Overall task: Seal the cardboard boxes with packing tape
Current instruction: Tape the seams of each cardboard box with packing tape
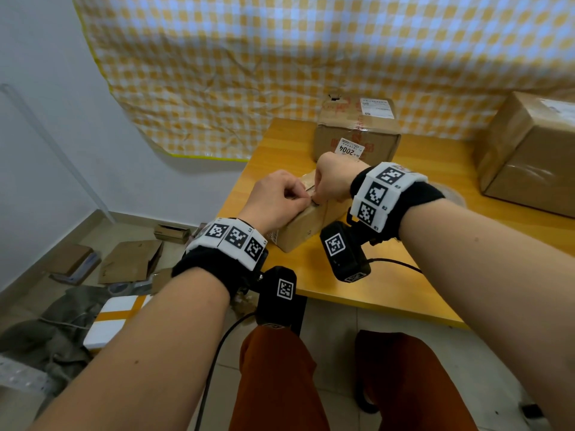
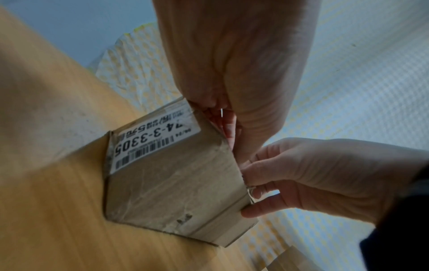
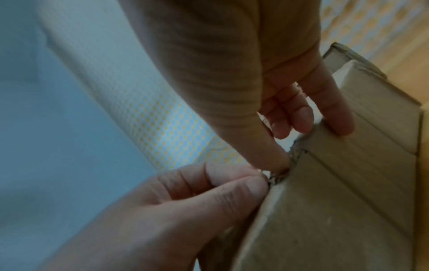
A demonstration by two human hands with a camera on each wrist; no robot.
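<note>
small box (image 1: 306, 223) sits on the table (image 1: 389, 284) near its 7 o'clock corner. left hand (image 1: 275, 199) has thumb and forefinger curled shut, pinching a frayed scrap at the box's top edge; right hand (image 1: 331, 181) presses its thumb into the same spot, other fingers curled over the top. judgement: flatten that torn edge flush, hold the box steady, so tape lies smooth. at 12 o'clock a labelled box (image 1: 357, 132); at 2 o'clock a big box (image 1: 529, 157).
</note>
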